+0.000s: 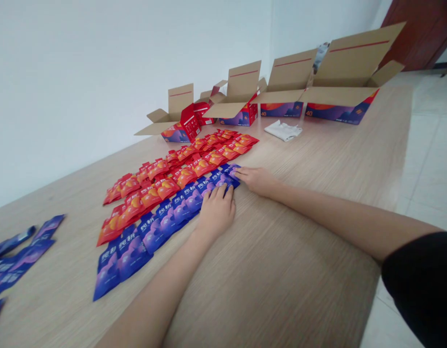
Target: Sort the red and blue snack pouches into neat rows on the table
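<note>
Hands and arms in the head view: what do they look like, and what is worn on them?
The left hand and right hand are ungloved; no watch or bracelet shows. The left forearm and right forearm are bare. A loose black sleeve ends near the right elbow; no left sleeve is in view.

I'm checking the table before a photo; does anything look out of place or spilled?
A crumpled white cloth or bag lies in front of the open cardboard cartons, and loose blue packets at far left sit unevenly, unlike the neat blue row. No spill shows.
</note>
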The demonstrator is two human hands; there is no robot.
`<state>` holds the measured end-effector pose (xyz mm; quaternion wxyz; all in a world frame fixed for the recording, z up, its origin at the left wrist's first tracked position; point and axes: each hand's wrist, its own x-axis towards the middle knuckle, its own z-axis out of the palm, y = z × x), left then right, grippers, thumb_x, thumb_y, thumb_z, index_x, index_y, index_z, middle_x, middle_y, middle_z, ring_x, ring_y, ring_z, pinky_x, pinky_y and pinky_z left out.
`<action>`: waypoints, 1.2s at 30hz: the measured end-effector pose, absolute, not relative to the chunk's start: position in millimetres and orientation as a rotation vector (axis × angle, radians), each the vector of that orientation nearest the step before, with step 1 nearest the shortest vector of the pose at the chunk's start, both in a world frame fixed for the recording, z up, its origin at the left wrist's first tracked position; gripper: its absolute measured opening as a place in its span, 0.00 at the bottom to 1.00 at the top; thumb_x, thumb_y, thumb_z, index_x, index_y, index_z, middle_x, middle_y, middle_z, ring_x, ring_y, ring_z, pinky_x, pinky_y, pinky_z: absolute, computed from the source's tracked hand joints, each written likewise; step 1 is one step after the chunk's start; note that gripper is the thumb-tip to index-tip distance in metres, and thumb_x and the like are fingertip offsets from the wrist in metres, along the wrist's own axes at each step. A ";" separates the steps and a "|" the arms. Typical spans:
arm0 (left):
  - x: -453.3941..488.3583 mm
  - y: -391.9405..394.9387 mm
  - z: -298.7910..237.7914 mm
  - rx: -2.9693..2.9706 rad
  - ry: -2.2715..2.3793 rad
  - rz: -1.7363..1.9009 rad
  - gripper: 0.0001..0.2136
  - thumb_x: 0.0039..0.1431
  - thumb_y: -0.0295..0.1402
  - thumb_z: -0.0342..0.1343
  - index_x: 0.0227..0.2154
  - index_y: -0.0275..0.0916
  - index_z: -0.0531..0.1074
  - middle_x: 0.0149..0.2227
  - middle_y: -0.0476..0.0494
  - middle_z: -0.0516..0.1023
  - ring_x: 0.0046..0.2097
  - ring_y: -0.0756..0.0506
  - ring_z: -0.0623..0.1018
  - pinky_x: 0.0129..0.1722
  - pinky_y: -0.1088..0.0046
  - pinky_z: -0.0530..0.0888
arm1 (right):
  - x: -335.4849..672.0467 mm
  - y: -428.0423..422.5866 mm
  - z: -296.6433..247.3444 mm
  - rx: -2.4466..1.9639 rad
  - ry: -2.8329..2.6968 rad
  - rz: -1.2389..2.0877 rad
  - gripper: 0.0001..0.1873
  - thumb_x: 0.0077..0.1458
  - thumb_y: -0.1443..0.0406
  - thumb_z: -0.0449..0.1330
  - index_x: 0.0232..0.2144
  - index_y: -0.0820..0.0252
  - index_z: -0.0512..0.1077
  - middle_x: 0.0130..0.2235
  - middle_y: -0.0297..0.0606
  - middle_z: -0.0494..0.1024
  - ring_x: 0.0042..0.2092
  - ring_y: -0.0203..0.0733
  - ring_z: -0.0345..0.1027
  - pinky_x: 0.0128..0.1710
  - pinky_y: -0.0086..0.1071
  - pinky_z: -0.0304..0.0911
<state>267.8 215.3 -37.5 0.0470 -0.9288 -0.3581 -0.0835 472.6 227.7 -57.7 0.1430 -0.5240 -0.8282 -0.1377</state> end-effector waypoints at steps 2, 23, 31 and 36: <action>269.3 214.7 -38.5 -2.837 -1.092 -0.257 0.22 0.66 0.33 0.43 0.59 0.30 0.64 0.62 0.28 0.66 0.60 0.33 0.67 0.59 0.50 0.63 | 473.9 228.8 -58.0 -1.539 -2.366 -0.340 0.22 0.60 0.73 0.51 0.56 0.64 0.70 0.58 0.47 0.72 0.56 0.46 0.70 0.51 0.36 0.69; -131.2 141.2 35.6 -1.864 -2.335 0.059 0.35 0.61 0.47 0.52 0.64 0.30 0.51 0.54 0.28 0.72 0.54 0.31 0.74 0.52 0.54 0.69 | 501.4 181.8 -50.8 -1.313 -1.940 -0.301 0.15 0.62 0.57 0.46 0.42 0.41 0.73 0.40 0.39 0.75 0.47 0.58 0.72 0.50 0.57 0.67; -180.4 117.1 -1.0 -1.830 -2.471 0.076 0.28 0.55 0.53 0.56 0.46 0.31 0.70 0.48 0.31 0.73 0.54 0.29 0.71 0.53 0.53 0.68 | 449.8 140.9 -48.9 -1.388 -1.963 -0.311 0.13 0.61 0.61 0.48 0.42 0.43 0.71 0.42 0.39 0.75 0.48 0.58 0.72 0.50 0.49 0.65; -181.9 120.7 -0.1 -1.708 -2.599 -0.129 0.32 0.52 0.48 0.59 0.54 0.30 0.66 0.46 0.31 0.74 0.55 0.30 0.71 0.49 0.58 0.73 | 425.1 110.2 -36.5 -1.413 -1.836 -0.252 0.11 0.58 0.62 0.51 0.39 0.43 0.72 0.41 0.37 0.75 0.46 0.60 0.72 0.41 0.47 0.66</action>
